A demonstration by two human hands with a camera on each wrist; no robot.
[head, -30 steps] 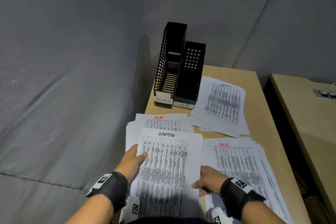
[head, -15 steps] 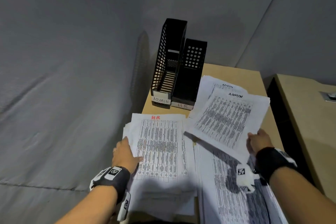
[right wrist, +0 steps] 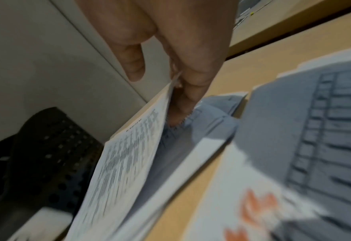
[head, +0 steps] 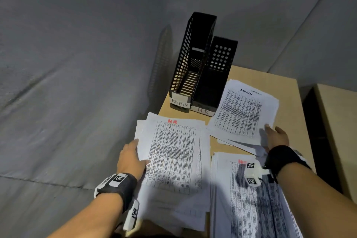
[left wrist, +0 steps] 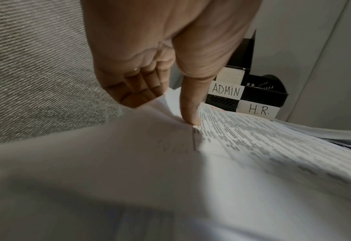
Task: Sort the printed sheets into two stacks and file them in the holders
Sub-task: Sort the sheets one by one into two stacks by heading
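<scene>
Two black holders stand at the back of the table, labelled ADMIN [head: 191,63] and HR [head: 212,87]. The mixed pile [head: 173,150] lies at near left with an HR sheet on top. My left hand [head: 135,152] holds the pile's left edge, its thumb [left wrist: 191,117] pressing on top and its fingers [left wrist: 137,91] curled under. The top ADMIN sheet [head: 239,114] lies on the ADMIN stack beside the HR holder. My right hand [head: 274,135] is at that sheet's near right corner. Its fingers [right wrist: 193,81] sit under the edge and its thumb [right wrist: 135,68] is lifted off. An HR stack [head: 251,199] lies at near right.
The narrow wooden table [head: 280,92] is bordered by a grey fabric wall [head: 77,83] on the left and behind. A dark gap separates it from a second desk [head: 340,131] on the right. Bare tabletop shows behind the ADMIN stack.
My right hand carried the ADMIN sheet from the mixed pile to the far-right ADMIN stack and lowered it there. An HR sheet now tops the pile. My left hand stayed at the left edge.
</scene>
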